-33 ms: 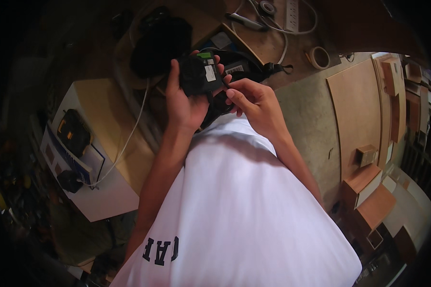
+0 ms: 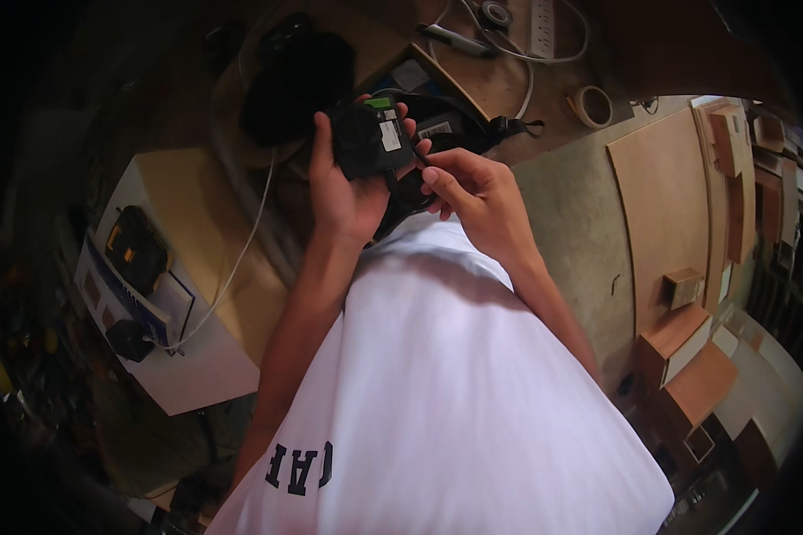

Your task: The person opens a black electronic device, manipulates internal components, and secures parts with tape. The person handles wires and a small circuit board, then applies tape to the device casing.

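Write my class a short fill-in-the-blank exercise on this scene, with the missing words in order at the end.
1. The boxy black device with a white label rests in the person's ____ hand.
2. The bright patch at the device's far edge is coloured ____.
3. The ring-shaped tan roll of tape lies beyond the hands, toward the person's ____ side.
4. The thin, curving cable on the person's left is coloured ____.

Missing words: left; green; right; white.
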A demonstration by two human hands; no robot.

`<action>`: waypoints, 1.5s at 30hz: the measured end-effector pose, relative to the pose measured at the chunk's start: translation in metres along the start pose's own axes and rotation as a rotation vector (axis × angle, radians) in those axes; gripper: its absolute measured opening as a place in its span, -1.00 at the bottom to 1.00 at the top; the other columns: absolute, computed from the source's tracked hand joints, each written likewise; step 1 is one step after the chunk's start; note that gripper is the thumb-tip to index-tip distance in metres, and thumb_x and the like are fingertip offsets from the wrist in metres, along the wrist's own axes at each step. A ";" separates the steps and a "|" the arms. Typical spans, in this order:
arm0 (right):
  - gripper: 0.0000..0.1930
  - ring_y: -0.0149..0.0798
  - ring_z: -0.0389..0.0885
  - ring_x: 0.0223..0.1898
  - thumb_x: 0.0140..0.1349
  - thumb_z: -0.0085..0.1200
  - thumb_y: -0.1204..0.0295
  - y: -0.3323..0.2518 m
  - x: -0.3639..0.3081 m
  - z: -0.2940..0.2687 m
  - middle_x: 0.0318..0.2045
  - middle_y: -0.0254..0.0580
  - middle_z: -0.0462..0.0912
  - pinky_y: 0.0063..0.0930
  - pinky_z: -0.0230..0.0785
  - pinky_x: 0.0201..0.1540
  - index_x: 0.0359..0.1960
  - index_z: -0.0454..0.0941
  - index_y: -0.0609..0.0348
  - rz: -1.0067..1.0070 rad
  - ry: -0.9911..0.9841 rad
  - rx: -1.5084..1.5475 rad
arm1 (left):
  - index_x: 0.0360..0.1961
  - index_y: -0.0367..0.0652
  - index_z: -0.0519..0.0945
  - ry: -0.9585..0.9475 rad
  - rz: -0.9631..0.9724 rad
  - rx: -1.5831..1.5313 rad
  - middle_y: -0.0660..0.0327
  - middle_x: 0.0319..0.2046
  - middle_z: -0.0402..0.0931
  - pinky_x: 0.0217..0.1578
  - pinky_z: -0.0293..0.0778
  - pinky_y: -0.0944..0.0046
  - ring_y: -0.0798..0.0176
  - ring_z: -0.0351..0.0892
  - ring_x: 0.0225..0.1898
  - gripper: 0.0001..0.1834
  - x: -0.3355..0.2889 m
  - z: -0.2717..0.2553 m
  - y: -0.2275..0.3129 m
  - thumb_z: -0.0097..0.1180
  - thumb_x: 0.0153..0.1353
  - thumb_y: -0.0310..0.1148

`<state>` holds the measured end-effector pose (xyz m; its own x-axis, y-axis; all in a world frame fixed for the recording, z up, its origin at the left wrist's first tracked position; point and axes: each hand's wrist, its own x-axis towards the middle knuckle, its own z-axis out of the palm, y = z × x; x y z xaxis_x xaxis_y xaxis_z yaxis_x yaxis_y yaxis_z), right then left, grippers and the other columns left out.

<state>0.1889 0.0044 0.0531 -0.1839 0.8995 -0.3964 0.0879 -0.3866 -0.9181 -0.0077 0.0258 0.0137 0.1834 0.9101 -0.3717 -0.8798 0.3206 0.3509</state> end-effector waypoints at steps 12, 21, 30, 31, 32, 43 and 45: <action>-0.81 -0.44 0.83 -0.43 0.55 0.33 0.49 -0.002 0.002 0.012 -0.42 -0.18 0.84 -0.50 0.70 -0.39 0.05 0.81 0.37 -0.154 0.165 -0.065 | 0.36 -0.26 0.56 0.083 0.061 0.084 -0.08 0.19 0.69 0.17 0.69 -0.08 -0.03 0.73 0.19 -0.05 0.014 0.014 -0.008 -0.23 0.62 0.50; -0.81 -0.33 0.85 -0.40 0.52 0.32 0.53 -0.014 0.005 -0.002 -0.35 -0.04 0.84 -0.37 0.73 -0.30 0.07 0.81 0.33 -0.156 0.071 -0.201 | 0.33 -0.31 0.59 0.137 0.057 0.128 -0.03 0.17 0.71 0.17 0.67 -0.05 -0.01 0.73 0.13 -0.02 0.014 0.014 -0.009 -0.23 0.61 0.51; -0.82 -0.12 0.82 -0.11 0.26 0.52 0.60 -0.016 -0.011 -0.001 0.12 -0.05 0.60 -0.24 0.74 -0.20 -0.17 0.77 0.18 -0.601 0.131 -0.564 | 0.37 -0.35 0.53 0.189 0.133 0.042 -0.13 0.20 0.66 0.18 0.67 -0.15 -0.07 0.70 0.18 -0.11 0.014 0.034 -0.006 -0.22 0.68 0.38; -0.82 -0.12 0.82 -0.11 0.26 0.53 0.60 -0.010 -0.009 0.000 0.11 -0.05 0.60 -0.23 0.73 -0.22 -0.18 0.76 0.19 -0.625 0.136 -0.545 | 0.39 -0.37 0.51 0.203 0.144 0.034 -0.18 0.22 0.64 0.18 0.68 -0.17 -0.11 0.69 0.18 -0.12 0.015 0.034 -0.006 -0.23 0.70 0.35; -0.81 -0.12 0.82 -0.10 0.25 0.54 0.59 -0.007 -0.007 0.002 0.10 -0.05 0.59 -0.22 0.72 -0.23 -0.19 0.74 0.21 -0.650 0.142 -0.525 | 0.39 -0.37 0.52 0.215 0.158 0.023 -0.18 0.22 0.64 0.18 0.68 -0.17 -0.11 0.70 0.18 -0.13 0.015 0.036 -0.006 -0.23 0.70 0.34; -0.80 0.03 0.74 -0.22 0.34 0.51 0.43 -0.005 -0.005 0.018 -0.21 -0.06 0.72 -0.09 0.61 -0.23 -0.24 0.69 0.21 -0.560 0.311 -0.527 | 0.34 -0.33 0.54 0.291 0.300 0.066 -0.13 0.20 0.65 0.16 0.69 -0.14 -0.09 0.71 0.18 -0.18 0.019 0.050 -0.017 -0.17 0.70 0.33; -0.80 0.03 0.72 -0.25 0.34 0.50 0.43 -0.006 -0.004 0.019 -0.25 -0.08 0.71 -0.09 0.58 -0.24 -0.25 0.68 0.22 -0.564 0.333 -0.536 | 0.34 -0.33 0.54 0.269 0.299 0.049 -0.13 0.20 0.65 0.16 0.69 -0.14 -0.09 0.71 0.18 -0.17 0.023 0.048 -0.018 -0.16 0.69 0.34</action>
<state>0.1701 -0.0008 0.0596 -0.0491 0.9742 0.2202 0.5375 0.2116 -0.8163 0.0335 0.0539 0.0404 -0.2045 0.8661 -0.4561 -0.8540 0.0698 0.5155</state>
